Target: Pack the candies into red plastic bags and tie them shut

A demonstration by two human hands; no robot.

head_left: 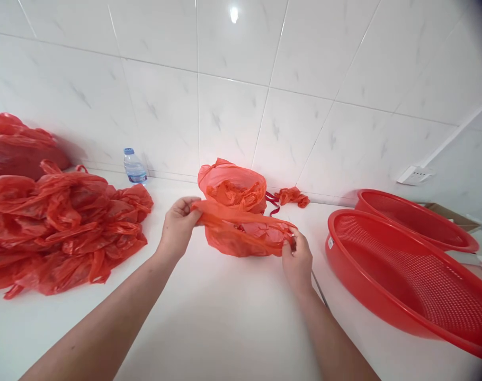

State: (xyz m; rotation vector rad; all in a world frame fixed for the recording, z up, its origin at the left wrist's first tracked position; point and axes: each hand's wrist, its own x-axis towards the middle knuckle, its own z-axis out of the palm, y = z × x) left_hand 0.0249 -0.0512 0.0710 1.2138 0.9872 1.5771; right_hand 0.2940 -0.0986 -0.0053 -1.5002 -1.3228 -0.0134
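Red plastic bag (230,214) stretched sideways, right end lower; left hand (178,226), right hand (298,260) pinching opposite ends.

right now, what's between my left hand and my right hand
The head view shows red plastic film spanning the gap, one end in the left hand and the other in the right hand. Behind it is an open red bag.
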